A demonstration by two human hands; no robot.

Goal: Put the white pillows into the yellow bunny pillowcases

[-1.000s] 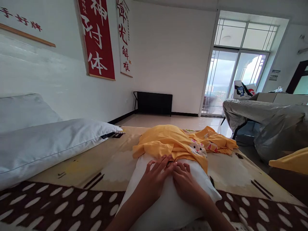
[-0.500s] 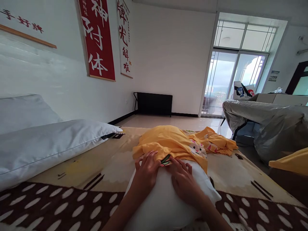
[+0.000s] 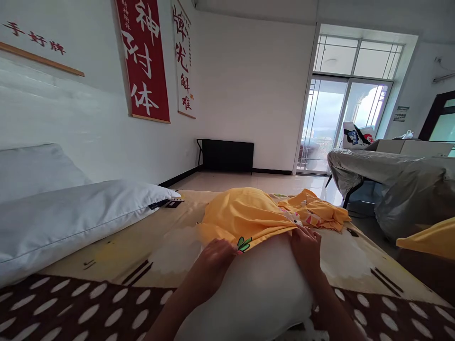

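Yellow cover [image 3: 241, 210] sits mid-blanket, over the far end of the white pillow [image 3: 263, 289], near edge drawn taut betw. two hands! L hand [image 3: 215, 263] has that edge pinched, just L of the green leaf print [image 3: 243, 244]; R hand [image 3: 307, 246] clutches it at the R side, fingers curled. Bunched yellow cloth [image 3: 316, 210] lies just beyond R hand; can't tell if it's the same pc. All on the tan-&-brown blanket [image 3: 170, 246]. Grey-white cushion [image 3: 92, 206] well off L, plastic-wrapped table [image 3: 384, 163] far R, black panel [image 3: 227, 155] by the back wall.
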